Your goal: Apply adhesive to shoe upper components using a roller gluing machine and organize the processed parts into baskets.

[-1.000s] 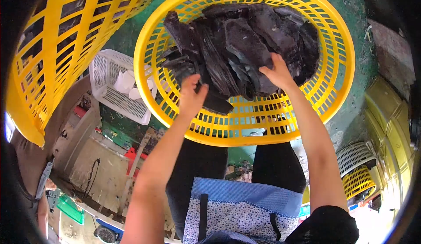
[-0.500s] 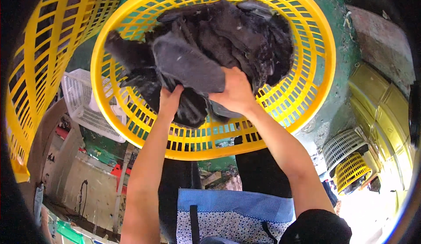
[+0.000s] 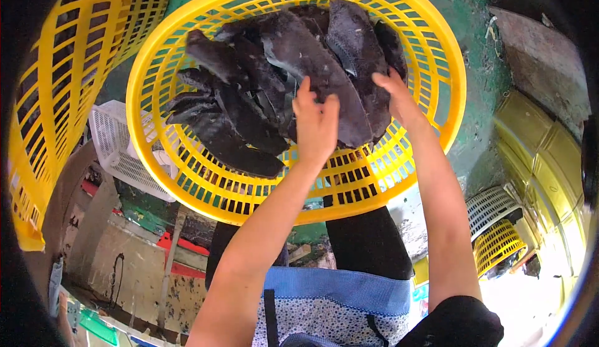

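Several long, flat, dark grey-black pieces lie overlapping in a wide yellow plastic basket (image 3: 146,153). They look soft and fabric-like, with pale specks; their exact kind I cannot make out. My left hand (image 3: 315,122) is over the lower end of a long middle piece (image 3: 302,50), fingers apart and bent, thumb raised. At the right edge of the pile is my right hand (image 3: 402,100), beside another long piece (image 3: 354,41). Its thumb and forefinger are spread, while its other fingers are partly hidden. More dark pieces (image 3: 234,113) fan out on the left of the basket.
A tall yellow lattice basket (image 3: 47,97) stands at the left. A white plastic crate (image 3: 134,172) sits beside my basket on the green floor (image 3: 471,72). At the right are a grey basket (image 3: 490,210), a small yellow basket (image 3: 499,247) and shiny yellow-wrapped stacks (image 3: 530,141).
Both hands have let go of the bunched pieces, which now lie flatter and more spread out. The left hand moved right and up; the right hand moved to the pile's right edge.
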